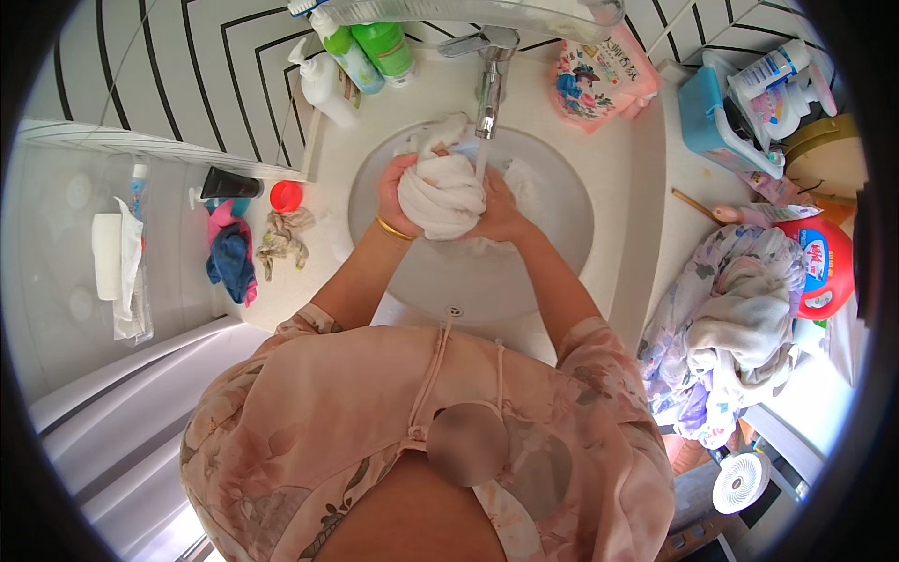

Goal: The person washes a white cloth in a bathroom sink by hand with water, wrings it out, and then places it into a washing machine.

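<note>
Both my hands hold a bunched, twisted white cloth [442, 195] over the washbasin [435, 281]. My left hand [399, 193], with a gold bangle at its wrist, cups the cloth's left side. On the other side, my right hand [500, 207] presses against it, its fingers partly hidden by cloth and water. A stream of water runs from the chrome faucet [488, 91] beside the cloth, near my right fingers. Part of the cloth trails up towards the basin's back rim, and more white fabric [520, 183] lies in the basin behind my right hand.
Pump bottles [323, 88] and a green bottle [385, 53] stand behind the basin at left, a pink refill pouch [600, 81] at right. On the left counter lie a black tube [230, 184], red cap [286, 196] and small cloths [233, 256]. Rightward are a blue basket [702, 119], piled clothes [737, 316] and a red detergent bottle [836, 267].
</note>
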Available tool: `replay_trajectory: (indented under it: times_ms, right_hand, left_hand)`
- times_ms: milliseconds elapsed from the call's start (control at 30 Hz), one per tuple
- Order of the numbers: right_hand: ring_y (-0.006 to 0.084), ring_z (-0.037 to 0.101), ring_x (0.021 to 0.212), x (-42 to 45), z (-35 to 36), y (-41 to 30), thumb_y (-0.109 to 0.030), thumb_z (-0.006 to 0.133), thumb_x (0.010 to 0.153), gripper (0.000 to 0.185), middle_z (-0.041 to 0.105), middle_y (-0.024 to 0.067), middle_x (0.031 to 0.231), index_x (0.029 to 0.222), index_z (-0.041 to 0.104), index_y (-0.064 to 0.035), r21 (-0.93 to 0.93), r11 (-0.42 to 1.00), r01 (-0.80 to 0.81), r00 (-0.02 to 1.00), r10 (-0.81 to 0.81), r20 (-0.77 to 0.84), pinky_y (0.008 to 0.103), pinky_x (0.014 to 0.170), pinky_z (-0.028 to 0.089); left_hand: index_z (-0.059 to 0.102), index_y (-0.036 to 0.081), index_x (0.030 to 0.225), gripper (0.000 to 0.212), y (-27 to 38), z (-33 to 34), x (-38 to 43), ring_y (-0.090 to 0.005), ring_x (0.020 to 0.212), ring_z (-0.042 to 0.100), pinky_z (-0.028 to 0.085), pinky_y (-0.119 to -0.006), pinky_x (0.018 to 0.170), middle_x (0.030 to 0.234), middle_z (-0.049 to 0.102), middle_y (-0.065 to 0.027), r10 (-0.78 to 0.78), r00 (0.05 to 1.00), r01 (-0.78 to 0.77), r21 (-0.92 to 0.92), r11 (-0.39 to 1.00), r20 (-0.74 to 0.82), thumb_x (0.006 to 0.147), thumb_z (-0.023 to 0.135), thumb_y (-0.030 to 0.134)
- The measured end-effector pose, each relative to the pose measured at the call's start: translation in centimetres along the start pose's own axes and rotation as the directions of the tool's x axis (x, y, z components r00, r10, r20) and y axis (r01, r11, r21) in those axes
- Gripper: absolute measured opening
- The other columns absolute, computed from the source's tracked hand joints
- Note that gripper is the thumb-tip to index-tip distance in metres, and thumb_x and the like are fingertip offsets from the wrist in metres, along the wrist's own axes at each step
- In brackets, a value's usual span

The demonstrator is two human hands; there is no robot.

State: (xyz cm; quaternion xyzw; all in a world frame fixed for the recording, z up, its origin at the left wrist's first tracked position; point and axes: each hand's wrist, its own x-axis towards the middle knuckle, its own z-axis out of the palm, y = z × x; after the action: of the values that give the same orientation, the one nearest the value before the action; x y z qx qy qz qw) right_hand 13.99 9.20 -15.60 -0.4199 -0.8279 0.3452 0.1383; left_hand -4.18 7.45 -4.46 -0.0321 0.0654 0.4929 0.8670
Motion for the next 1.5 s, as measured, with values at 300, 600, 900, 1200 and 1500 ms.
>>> replay_trajectory:
  times_ms: [300,600,900,1200,1500]
  right_hand:
    - [0.0176,0.055,0.094,-2.3,-6.3,-3.6,-0.005,0.063,0.066,0.067,0.057,0.0111,0.107,0.128,0.038,-0.0018,0.844,0.402,-0.355,0.893,0.414,0.178,0.0293,0.079,0.045]
    - [0.0172,0.053,0.094,-4.0,-10.6,-10.4,-0.003,0.063,0.065,0.072,0.052,0.0090,0.108,0.131,0.032,-0.0029,0.943,0.279,-0.183,0.962,0.247,0.113,0.0286,0.077,0.046]
    - [0.0183,0.054,0.095,-5.1,-10.2,-6.6,-0.010,0.064,0.070,0.072,0.051,0.0109,0.115,0.133,0.030,-0.0016,0.794,0.342,-0.503,0.862,0.267,0.431,0.0293,0.080,0.046]
    - [0.0192,0.058,0.081,-2.1,-3.1,-12.7,-0.019,0.060,0.073,0.040,0.059,0.0108,0.096,0.109,0.055,-0.0033,0.178,0.972,-0.155,0.930,0.204,-0.306,0.0330,0.066,0.048]
    - [0.0307,0.056,0.067,4.1,-5.7,-7.7,-0.026,0.064,0.070,0.036,0.060,0.0161,0.076,0.095,0.059,-0.0013,0.638,0.570,-0.518,0.736,0.677,-0.007,0.0409,0.066,0.046]
  left_hand:
    - [0.048,0.002,0.116,0.053,3.3,-2.9,0.1,-0.0338,0.115,0.043,0.030,-0.049,0.100,0.122,0.049,-0.0160,0.391,0.891,-0.396,0.027,0.918,-0.232,0.086,0.043,0.046]
    - [0.044,0.006,0.118,0.085,-6.8,-3.8,1.3,-0.0349,0.123,0.035,0.025,-0.051,0.103,0.130,0.039,-0.0199,0.207,0.945,-0.221,-0.027,0.975,-0.252,0.074,0.025,0.077]
    - [0.038,-0.001,0.125,0.085,-1.3,-3.0,2.3,-0.0328,0.116,0.042,0.032,-0.049,0.099,0.129,0.041,-0.0153,0.294,0.952,-0.286,0.092,0.954,-0.084,0.075,0.039,0.069]
    - [0.051,0.005,0.108,0.031,-1.3,-10.8,2.8,-0.0255,0.097,0.054,0.045,-0.040,0.087,0.105,0.057,-0.0105,0.170,0.904,-0.155,0.071,0.985,-0.391,0.086,0.050,0.026]
    - [0.056,0.008,0.096,0.024,-2.0,-8.6,3.5,-0.0188,0.086,0.059,0.048,-0.032,0.082,0.093,0.060,-0.0053,0.265,0.866,-0.215,0.164,0.963,-0.424,0.088,0.046,0.029]
